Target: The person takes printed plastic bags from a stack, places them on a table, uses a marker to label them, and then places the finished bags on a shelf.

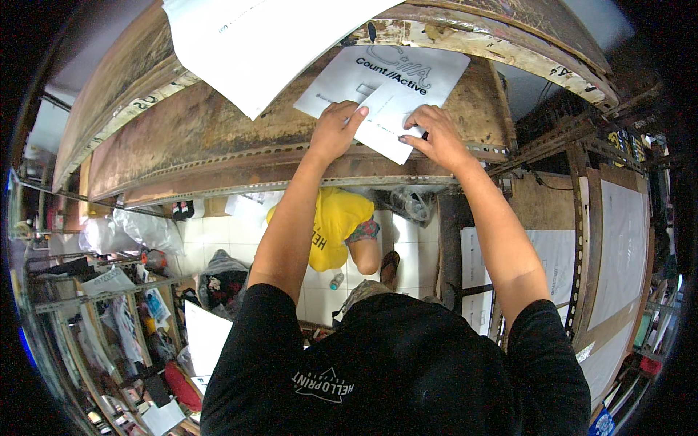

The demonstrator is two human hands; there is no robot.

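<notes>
Worn wooden table (218, 131), upper frame: both my hands, left hand (334, 131) and right hand (434, 136), press flat a small white sheet (389, 120), its long axis diagonal between them.

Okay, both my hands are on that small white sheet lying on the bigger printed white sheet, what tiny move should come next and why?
Probably nudge the small white paper sheet square before pressing it flat. It lies tilted across the larger printed white sheet on the worn brown wooden table, one corner overhanging the table's front edge. The left hand pins its left edge and the right hand rests on its right side, so both can slide it.
</notes>
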